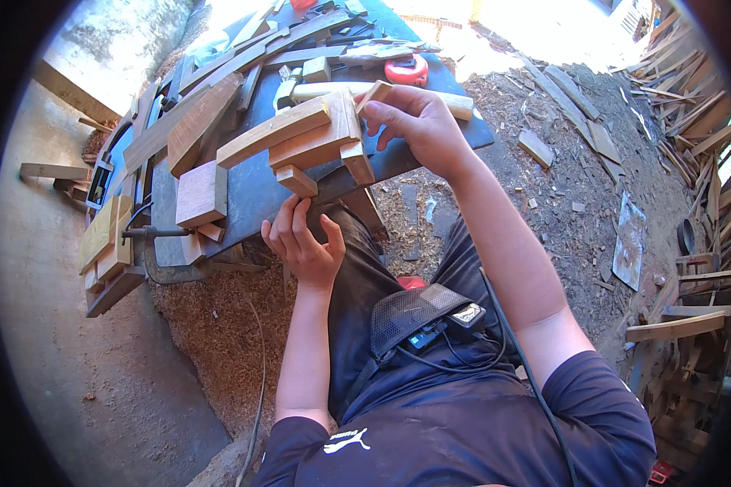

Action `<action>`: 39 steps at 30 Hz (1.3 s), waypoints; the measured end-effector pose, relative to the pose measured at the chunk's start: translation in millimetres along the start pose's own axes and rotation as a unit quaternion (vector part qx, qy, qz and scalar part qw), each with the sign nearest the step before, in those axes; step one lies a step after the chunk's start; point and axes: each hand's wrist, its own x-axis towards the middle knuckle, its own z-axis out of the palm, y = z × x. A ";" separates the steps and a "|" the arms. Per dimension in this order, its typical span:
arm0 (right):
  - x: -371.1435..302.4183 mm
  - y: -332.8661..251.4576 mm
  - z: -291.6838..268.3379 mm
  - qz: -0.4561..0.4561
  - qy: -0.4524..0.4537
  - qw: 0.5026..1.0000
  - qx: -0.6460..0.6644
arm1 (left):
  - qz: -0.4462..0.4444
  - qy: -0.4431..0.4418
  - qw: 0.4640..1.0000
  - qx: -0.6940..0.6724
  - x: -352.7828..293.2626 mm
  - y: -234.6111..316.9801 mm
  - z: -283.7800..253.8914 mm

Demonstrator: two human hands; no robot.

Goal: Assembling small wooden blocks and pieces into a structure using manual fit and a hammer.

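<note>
A stack of light wooden pieces sits at the near edge of the dark worktable [248, 195]: a thick block [310, 144], a longer strip [272, 131] angled across it, and a small block [296, 180] jutting out underneath. My right hand [422, 134] is at the stack's right end, thumb and forefinger closed on a small wooden piece [372, 97] leaning there. Below the stack, my left hand [304, 247] reaches up with its fingertips at the small block's lower end; its thumb stands apart. Behind the stack lies a hammer [455, 105] with a pale handle.
A squared wooden block [203, 195] rests left of the stack, above a metal clamp [166, 264]. Loose boards and offcuts [300, 36] cover the table's far part, near a red tape measure [406, 70]. Wood scraps pile up [707, 105] at right. A cable [536, 381] crosses my lap.
</note>
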 end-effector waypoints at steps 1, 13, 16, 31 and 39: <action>0.6 2.1 -1.9 0.001 0.000 0.999 0.034 | 0.001 -0.003 1.000 0.000 0.3 0.2 0.0; 1.7 1.5 -3.4 0.014 0.010 0.995 0.097 | -0.004 -0.002 1.000 0.001 2.1 2.0 -0.3; -1.0 4.2 -5.2 0.013 0.006 0.995 0.099 | -0.015 -0.015 1.000 -0.014 7.6 8.3 -8.7; -8.6 -6.1 -9.9 0.055 0.004 0.989 0.135 | -0.323 -0.093 0.876 -0.347 89.2 -11.9 -46.5; -5.5 -5.8 -8.7 0.059 0.026 0.994 0.090 | -0.435 -0.105 0.646 -0.618 117.5 -39.0 -34.5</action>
